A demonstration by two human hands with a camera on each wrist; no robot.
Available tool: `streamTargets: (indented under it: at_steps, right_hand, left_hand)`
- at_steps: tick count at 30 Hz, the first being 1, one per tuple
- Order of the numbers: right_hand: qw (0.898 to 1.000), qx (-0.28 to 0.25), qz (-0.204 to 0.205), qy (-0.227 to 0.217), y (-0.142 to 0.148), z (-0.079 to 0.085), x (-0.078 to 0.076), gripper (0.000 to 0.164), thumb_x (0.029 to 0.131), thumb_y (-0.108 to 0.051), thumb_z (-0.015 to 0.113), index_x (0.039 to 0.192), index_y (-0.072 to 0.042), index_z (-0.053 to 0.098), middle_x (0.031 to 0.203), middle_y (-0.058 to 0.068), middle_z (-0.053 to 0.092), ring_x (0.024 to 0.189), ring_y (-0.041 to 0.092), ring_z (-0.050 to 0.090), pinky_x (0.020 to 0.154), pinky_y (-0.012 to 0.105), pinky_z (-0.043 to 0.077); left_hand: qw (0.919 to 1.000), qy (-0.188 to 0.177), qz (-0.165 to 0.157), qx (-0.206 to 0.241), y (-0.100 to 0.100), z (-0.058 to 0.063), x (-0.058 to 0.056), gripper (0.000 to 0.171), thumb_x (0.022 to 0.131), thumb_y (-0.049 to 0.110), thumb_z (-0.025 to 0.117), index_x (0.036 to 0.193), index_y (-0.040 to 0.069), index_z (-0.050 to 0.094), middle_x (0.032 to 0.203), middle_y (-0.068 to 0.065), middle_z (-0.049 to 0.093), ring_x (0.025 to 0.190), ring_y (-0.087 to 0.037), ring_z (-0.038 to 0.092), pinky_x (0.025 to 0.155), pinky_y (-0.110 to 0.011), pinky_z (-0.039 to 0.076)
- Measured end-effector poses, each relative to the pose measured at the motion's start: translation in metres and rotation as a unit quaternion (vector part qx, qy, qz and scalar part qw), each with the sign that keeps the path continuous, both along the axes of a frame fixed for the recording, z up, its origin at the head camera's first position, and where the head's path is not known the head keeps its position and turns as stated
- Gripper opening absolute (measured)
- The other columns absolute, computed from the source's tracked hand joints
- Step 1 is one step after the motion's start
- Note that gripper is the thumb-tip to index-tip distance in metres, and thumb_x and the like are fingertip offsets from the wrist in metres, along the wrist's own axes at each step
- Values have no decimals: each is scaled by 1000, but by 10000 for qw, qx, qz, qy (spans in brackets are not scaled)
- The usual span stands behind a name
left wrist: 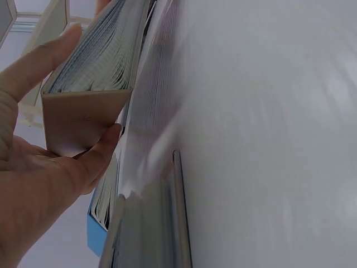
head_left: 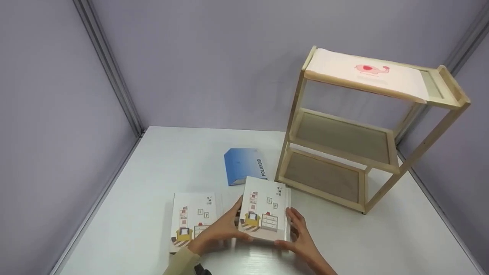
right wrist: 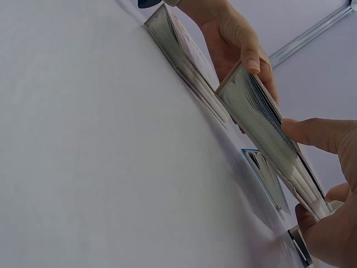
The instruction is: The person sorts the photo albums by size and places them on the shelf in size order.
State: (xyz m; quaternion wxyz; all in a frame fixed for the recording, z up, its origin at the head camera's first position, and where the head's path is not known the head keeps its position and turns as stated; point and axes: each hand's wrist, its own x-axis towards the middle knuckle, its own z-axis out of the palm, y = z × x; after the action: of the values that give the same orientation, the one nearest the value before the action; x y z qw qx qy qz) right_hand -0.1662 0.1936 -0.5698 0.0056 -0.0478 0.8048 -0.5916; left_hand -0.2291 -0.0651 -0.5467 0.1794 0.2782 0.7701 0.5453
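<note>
A white photo album (head_left: 263, 208) with a printed armchair and dresser is held up over the table by both hands. My left hand (head_left: 223, 227) grips its spine side, thumb on the near edge, fingers beneath. In the left wrist view the flat spine (left wrist: 83, 120) faces the camera. My right hand (head_left: 301, 235) grips the opposite side, with its thumb at the near edge in the right wrist view. A matching white album (head_left: 193, 217) lies flat on the table under my left forearm, partly hidden by it. Behind the held album lies a blue album (head_left: 244, 164) marked POLAROID.
A three-tier wooden shelf (head_left: 342, 160) stands on the white table (head_left: 153, 164) at the right, close beside the held album. Across its top tier lies a white cloth (head_left: 340, 68) with a pink elephant. Pale walls (head_left: 214, 65) enclose the back and sides.
</note>
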Motion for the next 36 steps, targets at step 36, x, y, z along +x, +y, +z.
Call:
streamTargets:
  at_steps: [36]
  right_hand:
    - [9958, 3, -517, 757, 12, 22, 5, 95, 69, -13, 81, 146, -8, 27, 153, 14, 13, 130, 31, 29, 103, 50, 35]
  left_hand:
    - [9966, -126, 30, 811, 22, 20, -6, 113, 66, 16, 84, 150, 22, 8, 141, -5, 38, 119, -21, 45, 94, -26, 46]
